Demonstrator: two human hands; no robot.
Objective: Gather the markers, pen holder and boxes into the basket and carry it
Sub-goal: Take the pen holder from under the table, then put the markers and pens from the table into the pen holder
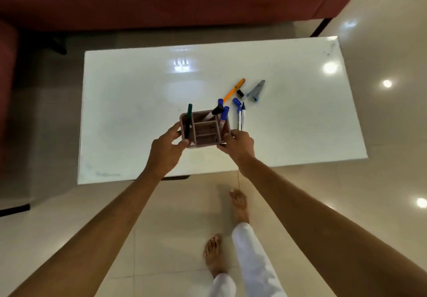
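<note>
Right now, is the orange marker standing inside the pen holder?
No, the orange marker lies flat on the white table, behind the pen holder.

One head-worn camera looks steeply down past outstretched arms onto the white table (138,102) and floor (175,216).

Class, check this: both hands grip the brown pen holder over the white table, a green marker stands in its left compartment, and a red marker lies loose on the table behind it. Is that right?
Not quite. The loose marker lying behind the pen holder is orange, not red, as the head view shows. The rest stands: the left hand and right hand grip the holder over the white table, and the green marker stands in its left compartment.
</note>
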